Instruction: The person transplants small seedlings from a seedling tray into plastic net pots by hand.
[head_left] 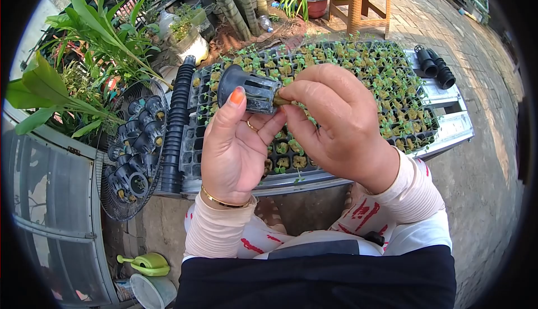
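Note:
My left hand (238, 149) holds a black slotted net pot (249, 89) on its side, thumb on the rim and fingers under the slotted wall. The pot's wide rim faces left and its narrow base points right. With thumb and fingertips, my right hand (342, 121) pinches a small brownish plug (279, 99) at the base end; my fingers partly hide it. Beneath both hands lies a black seedling tray (193, 146) with many small green seedlings (358, 65) in brown plugs.
Left of the tray lies a long stack of nested net pots (178, 124). A wire basket (120, 215) beside it holds several filled pots. Two short pot stacks (434, 68) lie at the right. Behind stands a brown stool (360, 1); a green watering can (147, 264) is lower left.

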`<state>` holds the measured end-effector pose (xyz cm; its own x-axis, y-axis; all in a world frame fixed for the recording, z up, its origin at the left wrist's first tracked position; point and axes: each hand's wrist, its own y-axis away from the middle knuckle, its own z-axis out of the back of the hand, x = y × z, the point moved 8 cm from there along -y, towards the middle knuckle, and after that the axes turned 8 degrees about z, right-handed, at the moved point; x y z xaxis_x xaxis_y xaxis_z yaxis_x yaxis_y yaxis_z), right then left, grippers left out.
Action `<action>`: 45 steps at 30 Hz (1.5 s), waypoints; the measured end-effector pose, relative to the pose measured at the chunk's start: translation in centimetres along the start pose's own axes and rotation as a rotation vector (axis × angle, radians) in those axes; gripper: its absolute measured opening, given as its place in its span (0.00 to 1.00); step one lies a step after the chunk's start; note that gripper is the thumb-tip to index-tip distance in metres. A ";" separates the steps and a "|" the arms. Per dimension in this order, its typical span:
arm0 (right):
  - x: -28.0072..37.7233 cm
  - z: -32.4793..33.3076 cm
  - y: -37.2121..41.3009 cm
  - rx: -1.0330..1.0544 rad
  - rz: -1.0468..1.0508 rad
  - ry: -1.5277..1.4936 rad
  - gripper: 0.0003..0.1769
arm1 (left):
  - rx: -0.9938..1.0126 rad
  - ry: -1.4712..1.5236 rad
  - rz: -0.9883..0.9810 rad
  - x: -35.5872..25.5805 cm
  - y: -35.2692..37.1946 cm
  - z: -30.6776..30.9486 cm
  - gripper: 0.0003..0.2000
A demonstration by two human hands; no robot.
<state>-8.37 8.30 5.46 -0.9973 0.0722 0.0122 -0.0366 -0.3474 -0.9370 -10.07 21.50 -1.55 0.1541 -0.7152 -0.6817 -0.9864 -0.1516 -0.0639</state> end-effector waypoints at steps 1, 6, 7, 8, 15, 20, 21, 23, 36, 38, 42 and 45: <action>0.0 0.1 0.0 -0.001 0.000 0.000 0.14 | 0.041 0.017 0.008 -0.1 -0.1 0.2 0.12; -1.5 0.6 -0.1 0.043 -0.223 -0.218 0.12 | 0.145 -0.035 0.007 -0.5 -0.3 -0.7 0.21; -1.8 0.4 0.2 0.047 -0.215 -0.212 0.12 | 0.159 0.002 0.002 -0.3 -0.2 -1.2 0.22; -1.8 0.3 0.4 0.042 -0.216 -0.217 0.12 | 0.174 0.039 -0.001 -0.2 -0.2 -1.6 0.23; -1.9 1.4 0.9 -0.033 -0.214 -0.299 0.13 | 0.200 0.005 0.009 0.5 -0.3 -2.2 0.29; -1.9 1.7 1.3 -0.052 -0.184 -0.237 0.11 | 0.178 -0.010 0.018 1.2 -0.6 -2.8 0.30; -2.0 1.7 1.5 -0.055 -0.186 -0.258 0.11 | 0.165 -0.017 0.015 1.3 -0.6 -2.9 0.30; -2.0 1.7 1.7 -0.059 -0.190 -0.276 0.11 | 0.172 -0.012 0.022 1.5 -0.8 -2.8 0.30; -2.4 3.0 1.8 -0.014 -0.245 -0.330 0.13 | 0.229 -0.107 -0.087 1.1 -0.3 -3.6 0.38; -2.4 2.8 2.0 -0.021 -0.252 -0.340 0.13 | 0.224 -0.109 -0.081 1.2 -0.3 -3.5 0.38; -2.4 2.7 2.2 -0.045 -0.263 -0.349 0.12 | 0.202 -0.079 -0.071 1.6 -0.2 -3.3 0.38; -2.5 2.6 2.3 -0.053 -0.269 -0.376 0.12 | 0.218 -0.043 -0.034 1.9 -0.2 -3.4 0.38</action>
<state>-6.17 4.90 4.17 -0.9068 -0.1946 0.3740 -0.3037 -0.3138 -0.8996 -9.41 17.85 -0.28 0.1890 -0.6818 -0.7067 -0.9706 -0.0203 -0.2400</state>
